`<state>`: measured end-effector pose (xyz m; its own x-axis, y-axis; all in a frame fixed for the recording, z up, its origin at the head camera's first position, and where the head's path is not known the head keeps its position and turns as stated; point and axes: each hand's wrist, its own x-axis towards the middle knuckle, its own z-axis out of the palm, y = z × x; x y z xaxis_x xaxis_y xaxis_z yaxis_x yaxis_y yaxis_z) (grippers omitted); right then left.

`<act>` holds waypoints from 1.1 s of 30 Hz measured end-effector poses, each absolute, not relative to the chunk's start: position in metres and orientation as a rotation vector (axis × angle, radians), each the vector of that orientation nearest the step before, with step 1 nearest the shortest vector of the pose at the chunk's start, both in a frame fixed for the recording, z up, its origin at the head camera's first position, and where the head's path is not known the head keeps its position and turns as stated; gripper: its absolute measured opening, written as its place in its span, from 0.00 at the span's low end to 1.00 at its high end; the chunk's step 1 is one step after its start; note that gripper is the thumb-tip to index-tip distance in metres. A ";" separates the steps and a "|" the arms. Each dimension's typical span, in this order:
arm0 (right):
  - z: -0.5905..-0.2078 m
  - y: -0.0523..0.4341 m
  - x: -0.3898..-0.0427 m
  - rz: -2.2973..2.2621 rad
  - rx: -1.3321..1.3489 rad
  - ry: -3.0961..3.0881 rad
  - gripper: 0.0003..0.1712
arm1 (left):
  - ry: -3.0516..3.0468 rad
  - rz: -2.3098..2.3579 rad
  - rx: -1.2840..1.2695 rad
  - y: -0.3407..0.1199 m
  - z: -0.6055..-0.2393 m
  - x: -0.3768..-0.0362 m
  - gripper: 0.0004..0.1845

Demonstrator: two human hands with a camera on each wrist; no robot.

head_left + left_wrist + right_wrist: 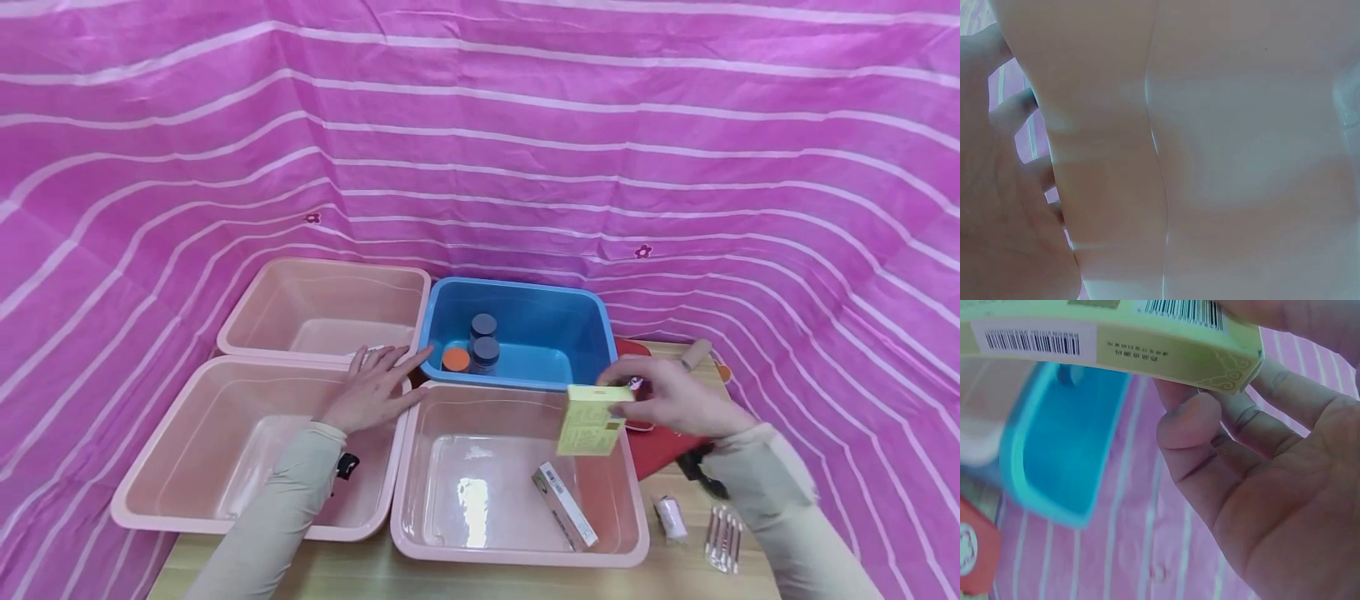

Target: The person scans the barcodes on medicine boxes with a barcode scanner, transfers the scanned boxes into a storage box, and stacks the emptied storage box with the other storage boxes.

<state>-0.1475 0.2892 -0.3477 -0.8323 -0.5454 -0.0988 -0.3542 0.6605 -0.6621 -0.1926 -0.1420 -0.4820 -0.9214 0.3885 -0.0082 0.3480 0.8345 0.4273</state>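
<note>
My right hand [660, 392] pinches a pale yellow-green carton [591, 419] by its top edge and holds it over the near right pink bin [633, 533]. The right wrist view shows the carton [1110, 337] with barcodes, the thumb [1188, 425] against its side. A grey box [564, 505] lies inside that bin. My left hand [375, 387] rests flat, fingers straight, on the rims where the two left pink bins meet [300, 357]. The left wrist view shows only the palm [1004, 212] against a pink bin wall [1241, 156].
A blue bin [592, 333] behind holds two dark-capped jars [484, 342] and an orange-capped one [455, 359]. A red pouch [663, 450], a white roll [670, 517], a cork-like cylinder [695, 354] and a packet of swabs [723, 537] lie on the wooden table at right. Pink striped cloth surrounds everything.
</note>
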 end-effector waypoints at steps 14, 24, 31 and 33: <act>-0.360 0.388 -0.116 -1.132 -0.642 2.786 0.17 | 2.942 0.657 0.609 -0.144 -0.484 -0.191 0.39; -0.395 0.434 -0.104 -1.236 -0.414 2.711 0.18 | 2.931 0.665 0.612 -0.143 -0.488 -0.192 0.39; -0.423 0.448 -0.103 -1.130 -0.305 2.744 0.18 | 2.931 0.668 0.610 -0.142 -0.486 -0.192 0.39; -0.427 0.451 -0.103 -1.112 -0.258 2.743 0.19 | 2.933 0.664 0.613 -0.141 -0.486 -0.193 0.39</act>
<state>-0.1033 0.4506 -0.4275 -0.9704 -0.2231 -0.0924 -0.0958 0.7069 -0.7008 -0.1925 -0.1414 -0.4859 -0.9176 0.3971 0.0167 0.3656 0.8269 0.4273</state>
